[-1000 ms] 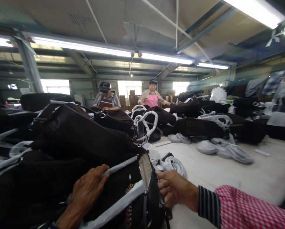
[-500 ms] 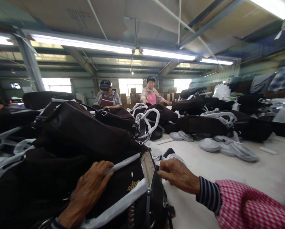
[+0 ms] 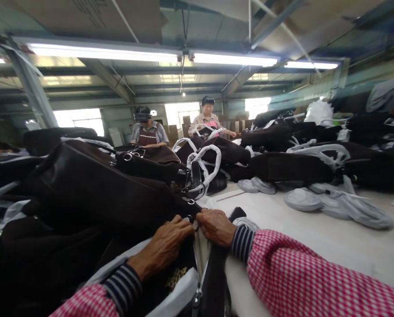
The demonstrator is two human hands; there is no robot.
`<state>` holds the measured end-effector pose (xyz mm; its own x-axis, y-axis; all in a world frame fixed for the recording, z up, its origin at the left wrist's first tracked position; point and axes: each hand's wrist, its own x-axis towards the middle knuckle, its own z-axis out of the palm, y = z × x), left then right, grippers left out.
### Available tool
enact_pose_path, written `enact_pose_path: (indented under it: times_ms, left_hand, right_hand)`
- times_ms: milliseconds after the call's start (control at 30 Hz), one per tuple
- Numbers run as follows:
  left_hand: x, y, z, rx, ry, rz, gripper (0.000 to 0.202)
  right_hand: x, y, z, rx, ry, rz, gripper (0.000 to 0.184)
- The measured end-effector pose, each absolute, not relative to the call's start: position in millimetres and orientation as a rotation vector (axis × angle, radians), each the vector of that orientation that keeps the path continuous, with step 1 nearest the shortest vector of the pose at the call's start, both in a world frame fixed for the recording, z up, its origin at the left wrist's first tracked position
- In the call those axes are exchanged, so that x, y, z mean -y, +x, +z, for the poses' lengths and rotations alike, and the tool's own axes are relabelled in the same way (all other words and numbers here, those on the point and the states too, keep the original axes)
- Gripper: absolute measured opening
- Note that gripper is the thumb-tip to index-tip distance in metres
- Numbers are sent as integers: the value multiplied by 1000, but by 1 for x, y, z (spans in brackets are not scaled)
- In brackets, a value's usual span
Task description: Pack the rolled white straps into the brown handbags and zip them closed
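Note:
A black handbag (image 3: 217, 264) lies in front of me, its zip open at the top and a strip of pale lining (image 3: 201, 248) showing. The zip pull (image 3: 197, 296) hangs at the near end. White wrapping covers the handle (image 3: 180, 288), beside a gold emblem (image 3: 177, 277). At the bag's far end, my left hand (image 3: 167, 244) has its fingers bent and closed on the edge by a metal fitting. My right hand (image 3: 216, 226) meets it there, closed on the other side of the opening. What lies under the fingertips is partly hidden.
Another dark bag (image 3: 107, 189) rests just beyond my left hand, with more bags piled behind. Plastic-wrapped grey coils (image 3: 302, 200) sit on the white table (image 3: 282, 242) at the right. Two people (image 3: 149, 130) work across the table.
My left hand has moved forward and right from the wrapped handle to the bag's far end. My right hand has shifted left and slightly forward, so the two now nearly touch.

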<state>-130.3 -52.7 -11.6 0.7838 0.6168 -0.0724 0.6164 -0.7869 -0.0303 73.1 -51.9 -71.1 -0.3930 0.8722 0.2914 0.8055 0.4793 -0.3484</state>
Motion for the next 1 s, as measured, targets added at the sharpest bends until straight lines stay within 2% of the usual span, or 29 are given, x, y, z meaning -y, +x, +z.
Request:
enact_pose_path:
  times_ms: [133,333,433,533,700,833,1000]
  left_hand:
    - [52,-139,-20,1162,-3020,-4,35]
    - [51,-136,-16,1352,-3036,-81,29]
    - [49,-134,-20,1382,-2989,-56,34]
    - [49,-131,-24,1175,-2925,97,46]
    - [55,-126,-21,1034,-2890,199,28]
    - [61,-118,-16,826,-2992,273,29]
    - [58,-118,-18,817,-2991,287,26]
  right_hand:
    - [47,81,-66,2261,-1345,345,15]
    - [43,94,-66,2174,-813,1208,2]
    - [53,100,-72,2145,-629,1420,7]
    - [60,102,-76,2079,-633,1394,8]
    - [59,98,-84,1986,-648,1211,9]
    - [58,97,-88,1946,-816,918,3]
    - [67,95,-84,2224,-972,597,25]
